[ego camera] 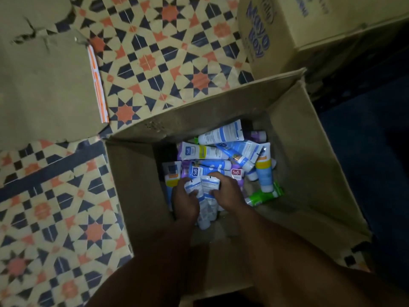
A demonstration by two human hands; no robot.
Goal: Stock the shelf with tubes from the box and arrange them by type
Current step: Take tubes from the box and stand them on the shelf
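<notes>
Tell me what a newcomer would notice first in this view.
The heap of white, blue and purple plastic tubes at the bottom of the open brown cardboard box, centre frame, stands out most. Just below it, the left hand and right hand together hold a small bundle of white tubes in a shared grip. Around the box, the orange-and-navy star-patterned tile floor fills the upper left.
</notes>
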